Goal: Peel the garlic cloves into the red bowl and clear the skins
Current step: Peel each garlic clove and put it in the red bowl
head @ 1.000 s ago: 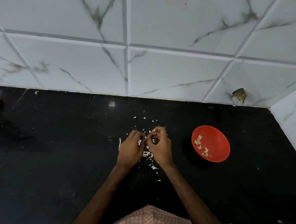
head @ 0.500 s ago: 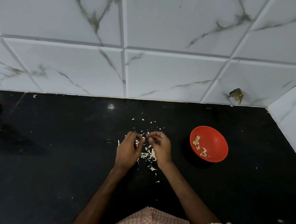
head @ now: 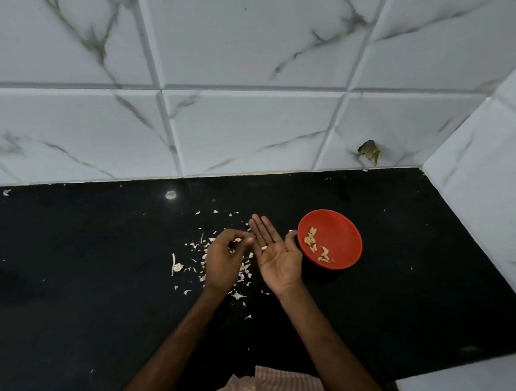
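Black countertop (head: 82, 275) fills the view, dark and glossy, running to the tiled wall (head: 254, 135) at the far edge and on the right. Right of centre sits the red bowl (head: 343, 229), upright on the stone and well apart from the wall, and just left of it the garlic skins (head: 193, 245) lie scattered in a loose white patch across the middle, with a longer curled strip (head: 174, 262) on its left edge and a few crumbs trailing nearer. Far over on the left, close to the wall, there's one lone fleck (head: 6, 192) lying by itself.

Orange-and-white checked shirt (head: 285, 386)
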Available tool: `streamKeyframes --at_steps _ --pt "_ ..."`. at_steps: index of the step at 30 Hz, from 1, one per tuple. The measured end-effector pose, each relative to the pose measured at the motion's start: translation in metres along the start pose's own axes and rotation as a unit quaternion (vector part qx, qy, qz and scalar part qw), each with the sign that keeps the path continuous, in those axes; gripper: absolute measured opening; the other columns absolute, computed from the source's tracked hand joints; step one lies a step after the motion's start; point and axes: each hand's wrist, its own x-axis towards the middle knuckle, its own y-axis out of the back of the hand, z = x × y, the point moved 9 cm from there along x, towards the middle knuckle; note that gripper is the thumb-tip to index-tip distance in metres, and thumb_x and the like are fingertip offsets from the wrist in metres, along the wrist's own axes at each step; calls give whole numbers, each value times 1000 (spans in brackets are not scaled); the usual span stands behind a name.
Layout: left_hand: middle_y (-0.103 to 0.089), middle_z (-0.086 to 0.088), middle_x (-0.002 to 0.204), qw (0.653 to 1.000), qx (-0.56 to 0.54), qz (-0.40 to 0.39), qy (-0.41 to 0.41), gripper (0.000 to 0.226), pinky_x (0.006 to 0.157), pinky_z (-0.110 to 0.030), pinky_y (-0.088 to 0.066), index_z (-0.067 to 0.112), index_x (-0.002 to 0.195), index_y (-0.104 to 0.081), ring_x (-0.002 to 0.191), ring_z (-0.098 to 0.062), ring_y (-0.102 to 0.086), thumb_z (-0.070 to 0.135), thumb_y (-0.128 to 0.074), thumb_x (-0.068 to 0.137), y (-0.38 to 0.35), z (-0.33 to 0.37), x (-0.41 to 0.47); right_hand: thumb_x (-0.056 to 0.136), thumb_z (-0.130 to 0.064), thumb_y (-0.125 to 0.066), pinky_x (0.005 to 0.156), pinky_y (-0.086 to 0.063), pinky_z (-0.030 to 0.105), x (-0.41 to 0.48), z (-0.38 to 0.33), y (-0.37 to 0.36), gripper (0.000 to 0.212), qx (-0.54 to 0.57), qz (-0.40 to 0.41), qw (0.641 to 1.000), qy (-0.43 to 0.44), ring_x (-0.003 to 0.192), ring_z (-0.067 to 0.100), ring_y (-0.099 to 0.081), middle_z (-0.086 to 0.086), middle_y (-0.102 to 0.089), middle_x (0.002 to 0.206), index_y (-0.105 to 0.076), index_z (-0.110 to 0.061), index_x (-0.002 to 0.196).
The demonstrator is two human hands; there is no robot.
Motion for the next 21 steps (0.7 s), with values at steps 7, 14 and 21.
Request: streamKeyframes --at_steps 7,14,21 --pt "-72 11 77 997 -11 15 73 15 71 -33 -53 22 84 -71 71 1 -64 21 -63 98 -10 -36 -11 106 -51 -26 118 -33 38 5 -105 40 64 -97 99 981 139 139 24 -49 13 -59 142 -53 -4 139" --pt "-71 19 89 986 101 13 135 14 79 -32 -53 30 101 -69 85 2 -66 31 -55 102 10 -80 -28 104 -48 -41 121 -27 44 10 -140 67 49 -388 195 874 218 142 19 -42 -2 -56 146 -58 -19 140" --pt "-57 9 116 962 251 -44 98 25 75 -27 -49 27 121 -66 95 -4 -56 24 -64 96 43 -100 -44 99 0 -55 86 -56 30 10 -55 11 24 -717 -19 639 277 92 4 -67 -4 -71 106 -71 -14 109"
